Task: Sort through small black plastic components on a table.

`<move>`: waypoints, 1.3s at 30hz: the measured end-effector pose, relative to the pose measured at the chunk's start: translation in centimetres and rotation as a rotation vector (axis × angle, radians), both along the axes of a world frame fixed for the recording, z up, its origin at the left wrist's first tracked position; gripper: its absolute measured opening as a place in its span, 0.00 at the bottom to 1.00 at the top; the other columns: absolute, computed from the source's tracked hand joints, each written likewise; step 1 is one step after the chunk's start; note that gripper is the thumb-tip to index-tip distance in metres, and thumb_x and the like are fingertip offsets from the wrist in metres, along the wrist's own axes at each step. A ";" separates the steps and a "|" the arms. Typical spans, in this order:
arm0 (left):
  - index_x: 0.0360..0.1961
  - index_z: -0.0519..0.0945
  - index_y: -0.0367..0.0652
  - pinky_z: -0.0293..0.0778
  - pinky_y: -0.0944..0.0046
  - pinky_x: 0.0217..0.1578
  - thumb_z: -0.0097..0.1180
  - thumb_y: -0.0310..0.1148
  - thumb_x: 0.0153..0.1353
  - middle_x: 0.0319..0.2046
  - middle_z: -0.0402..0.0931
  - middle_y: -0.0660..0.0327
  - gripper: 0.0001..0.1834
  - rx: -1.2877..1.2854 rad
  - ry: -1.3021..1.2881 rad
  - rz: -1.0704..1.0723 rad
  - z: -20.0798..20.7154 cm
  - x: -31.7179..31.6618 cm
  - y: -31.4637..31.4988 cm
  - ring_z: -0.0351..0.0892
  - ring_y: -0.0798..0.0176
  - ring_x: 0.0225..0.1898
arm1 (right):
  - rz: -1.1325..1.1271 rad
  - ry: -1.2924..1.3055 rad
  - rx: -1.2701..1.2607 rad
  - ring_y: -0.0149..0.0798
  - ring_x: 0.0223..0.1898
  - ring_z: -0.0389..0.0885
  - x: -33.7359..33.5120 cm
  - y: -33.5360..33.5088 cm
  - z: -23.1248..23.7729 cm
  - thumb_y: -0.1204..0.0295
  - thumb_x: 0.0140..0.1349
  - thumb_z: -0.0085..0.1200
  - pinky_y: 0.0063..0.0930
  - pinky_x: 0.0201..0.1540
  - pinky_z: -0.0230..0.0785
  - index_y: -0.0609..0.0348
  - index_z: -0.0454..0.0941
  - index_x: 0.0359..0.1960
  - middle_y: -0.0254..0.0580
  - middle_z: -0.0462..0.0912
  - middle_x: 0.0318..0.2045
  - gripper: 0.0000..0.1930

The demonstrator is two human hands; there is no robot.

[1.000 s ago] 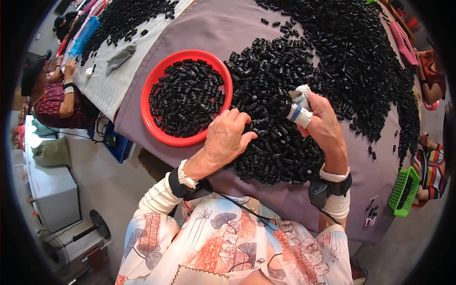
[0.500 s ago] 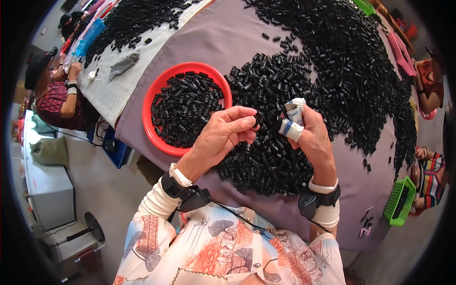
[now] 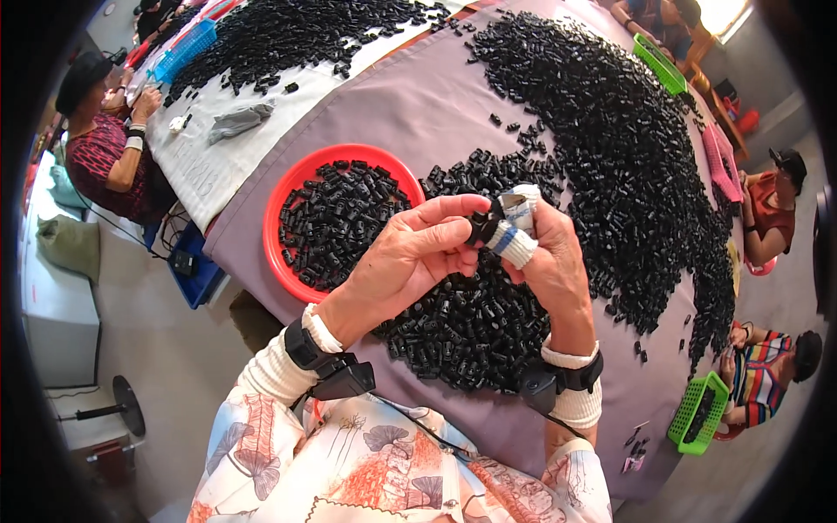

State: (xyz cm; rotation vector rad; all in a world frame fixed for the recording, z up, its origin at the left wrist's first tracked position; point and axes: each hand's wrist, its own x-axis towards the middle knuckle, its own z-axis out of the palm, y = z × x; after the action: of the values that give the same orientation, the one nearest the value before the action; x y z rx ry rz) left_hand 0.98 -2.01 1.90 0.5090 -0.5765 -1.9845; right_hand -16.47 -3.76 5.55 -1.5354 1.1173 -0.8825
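Observation:
In front of my chest, the thumb and index finger of my left hand (image 3: pixel 392 257) pinch a small black plastic part (image 3: pixel 481 230). My right hand (image 3: pixel 556 261) meets it from the other side, with white knit wraps (image 3: pixel 513 244) striped in blue around its thumb and index finger. Those fingertips close on the black part, and its far side is hidden between the hands. Beneath both hands spreads a heap of similar black parts (image 3: pixel 462 327). Left of the hands stands a round red basin (image 3: pixel 277 235) holding many black parts.
A mauve cloth (image 3: pixel 384 113) covers the table. A large black pile (image 3: pixel 602 148) stretches along the right. At the right edge stand a green basket (image 3: pixel 689 414), a pink basket (image 3: pixel 722 166) and another green basket (image 3: pixel 660 65). Co-workers sit around; one (image 3: pixel 113 157) is at left.
My hands have come together: the right moved left until its wrapped fingertips reached the part in the left. The whole view shifted, showing more of the people at right.

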 end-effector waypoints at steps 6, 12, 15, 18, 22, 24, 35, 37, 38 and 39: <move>0.46 0.72 0.35 0.74 0.66 0.35 0.47 0.27 0.62 0.32 0.75 0.58 0.12 0.047 0.251 0.014 0.7 -0.1 0.0 0.75 0.68 0.31 | 0.016 0.056 0.070 0.20 0.15 0.65 -0.1 -0.2 0.5 0.64 0.50 0.61 0.16 0.17 0.57 0.61 0.73 0.32 0.27 0.70 0.16 0.15; 0.46 0.72 0.35 0.74 0.69 0.35 0.47 0.27 0.62 0.33 0.76 0.58 0.12 0.060 0.199 0.021 0.5 -0.4 -0.2 0.75 0.70 0.32 | 0.133 0.066 0.008 0.23 0.19 0.63 -0.7 -0.4 -0.4 0.60 0.46 0.64 0.19 0.21 0.57 0.59 0.71 0.27 0.27 0.68 0.17 0.18; 0.46 0.72 0.35 0.74 0.69 0.36 0.47 0.27 0.62 0.34 0.76 0.59 0.12 0.045 0.200 0.012 0.3 -0.8 -0.3 0.75 0.70 0.33 | 0.165 0.121 0.010 0.25 0.21 0.64 -0.5 -0.4 0.2 0.60 0.44 0.64 0.21 0.23 0.58 0.59 0.71 0.27 0.29 0.68 0.18 0.19; 0.46 0.72 0.35 0.74 0.69 0.37 0.47 0.27 0.62 0.34 0.76 0.60 0.12 0.069 0.154 0.013 0.4 -1.0 -0.3 0.76 0.70 0.34 | 0.173 0.177 -0.011 0.27 0.20 0.65 -0.6 -0.5 0.3 0.59 0.43 0.64 0.23 0.23 0.59 0.59 0.72 0.27 0.32 0.69 0.18 0.19; 0.45 0.73 0.35 0.74 0.69 0.38 0.48 0.28 0.61 0.34 0.76 0.60 0.12 0.069 0.121 0.015 0.3 -1.2 -0.3 0.76 0.69 0.35 | 0.177 0.181 -0.001 0.28 0.20 0.66 -0.8 -0.7 0.1 0.59 0.43 0.64 0.24 0.23 0.60 0.60 0.71 0.27 0.33 0.70 0.18 0.19; 0.45 0.73 0.36 0.74 0.69 0.38 0.49 0.28 0.61 0.35 0.76 0.60 0.12 0.049 0.101 0.012 0.3 -1.2 -0.3 0.76 0.69 0.35 | 0.193 0.237 -0.032 0.29 0.19 0.66 -0.9 -0.8 0.1 0.59 0.43 0.64 0.25 0.23 0.60 0.61 0.71 0.26 0.34 0.70 0.17 0.19; 0.44 0.74 0.36 0.74 0.69 0.39 0.49 0.27 0.60 0.37 0.76 0.59 0.11 0.053 0.024 0.017 0.2 -1.4 -0.2 0.76 0.70 0.36 | 0.221 0.209 -0.071 0.29 0.19 0.67 -1.2 -0.8 -0.9 0.59 0.43 0.64 0.26 0.24 0.61 0.62 0.71 0.25 0.34 0.70 0.17 0.20; 0.43 0.74 0.36 0.74 0.69 0.39 0.49 0.27 0.60 0.37 0.76 0.59 0.11 0.053 0.019 0.014 0.0 -1.3 -0.3 0.76 0.70 0.36 | 0.213 0.204 -0.058 0.29 0.20 0.67 -1.2 -0.7 -1.0 0.59 0.43 0.64 0.26 0.24 0.62 0.62 0.71 0.26 0.34 0.70 0.17 0.20; 0.45 0.73 0.35 0.74 0.67 0.42 0.49 0.26 0.60 0.38 0.76 0.58 0.12 0.047 0.047 0.005 -0.2 -1.2 -0.3 0.76 0.68 0.38 | 0.221 0.193 -0.074 0.29 0.20 0.66 -1.2 -0.7 -1.1 0.59 0.44 0.64 0.26 0.24 0.62 0.62 0.71 0.26 0.34 0.70 0.17 0.20; 0.46 0.72 0.34 0.74 0.65 0.44 0.49 0.25 0.60 0.39 0.76 0.57 0.13 0.041 0.075 -0.005 -0.3 -1.1 -0.3 0.77 0.66 0.40 | 0.228 0.181 -0.090 0.29 0.19 0.66 -1.1 -0.7 -1.2 0.60 0.44 0.64 0.26 0.24 0.62 0.63 0.71 0.26 0.34 0.69 0.17 0.19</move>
State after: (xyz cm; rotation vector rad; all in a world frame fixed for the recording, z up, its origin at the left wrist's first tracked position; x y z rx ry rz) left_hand -0.17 -2.32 1.56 0.4569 -0.4913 -2.0145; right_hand -17.59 -4.47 4.31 -1.8054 1.0154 -0.6562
